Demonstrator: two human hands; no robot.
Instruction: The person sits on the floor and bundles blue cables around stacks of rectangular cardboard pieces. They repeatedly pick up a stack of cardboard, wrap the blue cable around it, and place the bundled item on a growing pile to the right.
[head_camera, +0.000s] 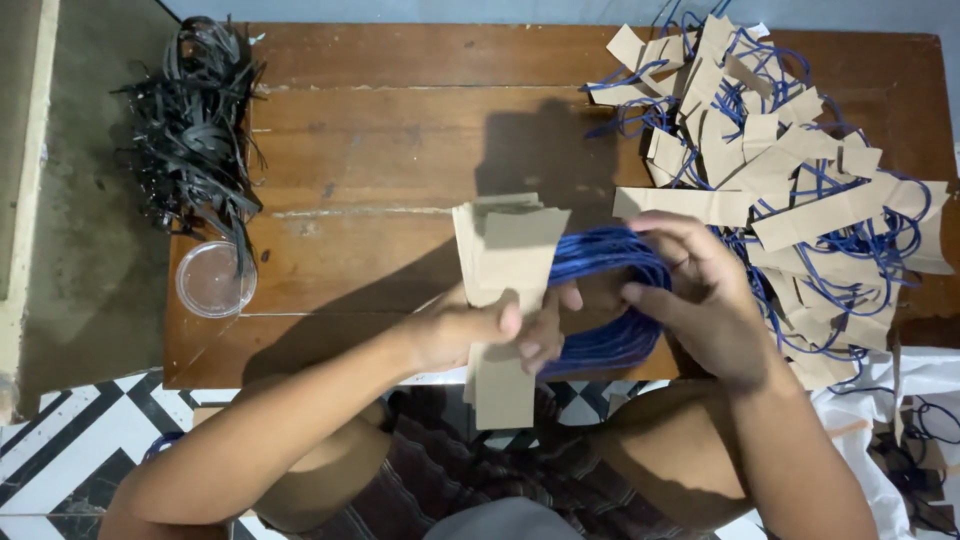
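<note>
My left hand (480, 332) grips a stack of brown cardboard strips (505, 260) over the near edge of a low wooden table (390, 130). From that stack a bundle of blue cord loops (610, 290) fans out to the right. My right hand (700, 300) closes over the cord loops, fingers curled around them. Both hands sit close together at the table's front middle.
A loose heap of cardboard strips with blue cords (790, 170) covers the table's right side. A tangle of black strips (195, 130) lies at the left edge, beside a clear round plastic lid (212, 280). White plastic sheet (900, 400) lies at lower right; patterned tile floor below.
</note>
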